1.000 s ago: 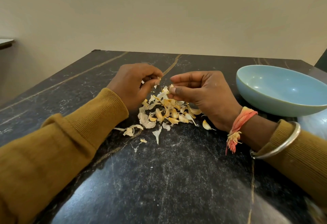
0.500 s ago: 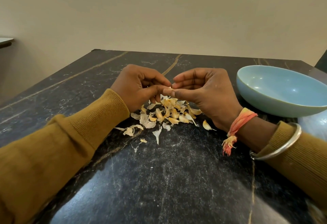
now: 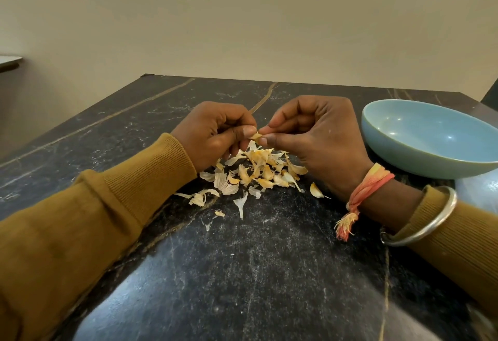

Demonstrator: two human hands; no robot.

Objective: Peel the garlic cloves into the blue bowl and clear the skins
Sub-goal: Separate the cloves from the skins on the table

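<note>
Both hands are up over the pile, pinching one small garlic clove (image 3: pixel 256 136) between them. The left hand (image 3: pixel 213 136) has thumb and fingers curled onto its left end, and the right hand (image 3: pixel 318 136) does the same on the other end. The clove is pale yellow with papery skin and mostly hidden by fingertips. Its long axis seems to run across from hand to hand, but I can't tell which way the tip points.

Right below sits a loose heap of skins and cloves (image 3: pixel 258 171), thin, curly, white-to-tan flakes, too tangled to count. One stray clove (image 3: pixel 315 190) lies just beside the right wrist, teardrop shaped, its wispy tail pointing right.

There's one blue bowl (image 3: pixel 398 156), smooth, glossy, round and shallow, to the right of the right hand. The table (image 3: pixel 242 273) is shiny black stone with tan veins.
</note>
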